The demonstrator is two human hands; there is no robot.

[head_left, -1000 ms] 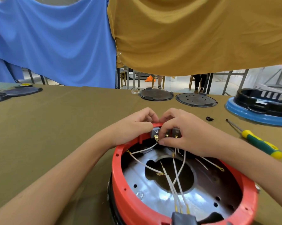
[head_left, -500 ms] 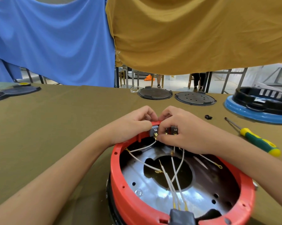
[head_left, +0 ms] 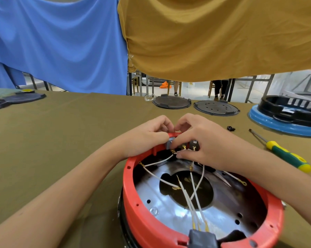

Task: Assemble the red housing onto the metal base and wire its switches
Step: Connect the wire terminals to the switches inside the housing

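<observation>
At far rim of red housing (head_left: 133, 208): both hands meeting over switches (head_left: 185, 145). Left hand (head_left: 145, 138) curled over rim from outside, fingertips pinching the grey switch body, bracing it. Right hand (head_left: 201, 145) curled from inside, thumb and forefinger pinching a white wire (head_left: 158, 162) end with gold terminal at the switch tabs; exact tab hidden by fingers. Housing already seated on metal base (head_left: 169, 210), both sitting on the olive table (head_left: 52, 140) close to the camera. More white wires lying loose across the base inside the housing, running from black plug (head_left: 203, 238) at near rim; several gold ends unattached. Screwdriver (head_left: 287, 156) right of housing, well apart, untouched. Small black clip (head_left: 231, 128) beyond right hand. Two dark round lids (head_left: 171, 102) far side of housing, blue-and-black unit (head_left: 283, 115) far right. Blue and mustard cloths hanging behind.

Single view only, nothing else to check.

Judged step: wiring, early to middle, housing fit done. To do well: keep left hand stiff against switch so push doesn't pop it out of rim slot; line terminal square to tab, push straight, no twisting; confirm full seating by feel; keep loose wires out from under fingers; match wire to correct tab before pushing.
</observation>
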